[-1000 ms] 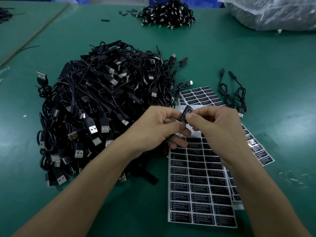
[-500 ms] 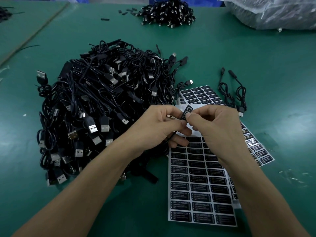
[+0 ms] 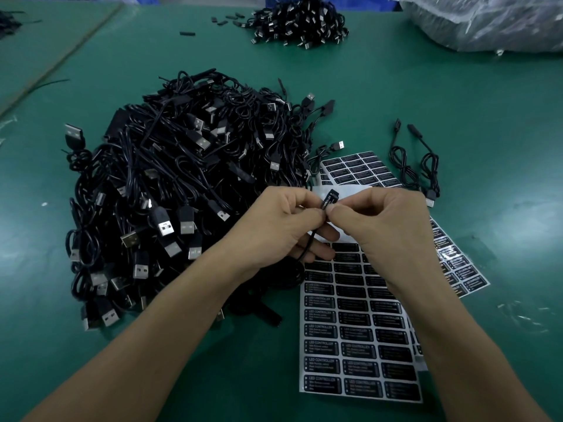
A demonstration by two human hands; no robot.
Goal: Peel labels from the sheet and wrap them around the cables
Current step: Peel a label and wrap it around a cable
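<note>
A big heap of black USB cables (image 3: 182, 190) covers the left middle of the green table (image 3: 502, 147). Sheets of black labels (image 3: 359, 336) lie at the lower right, partly under my wrists. My left hand (image 3: 274, 229) pinches a thin black cable (image 3: 306, 249) that hangs below its fingers. My right hand (image 3: 393, 226) meets it fingertip to fingertip. Between the two thumbs stands a black label (image 3: 328, 200) with white print, folded around the cable's upper end.
Two separate black cables (image 3: 417, 166) lie right of the label sheets. A smaller pile of USB plugs (image 3: 300, 21) sits at the far edge. A clear plastic bag (image 3: 487, 19) fills the far right corner. A second label sheet (image 3: 457, 263) pokes out beneath my right wrist.
Both hands stay at the same spot. The label has turned from slanted and flat to more upright and narrower between the fingertips, closing around the cable.
</note>
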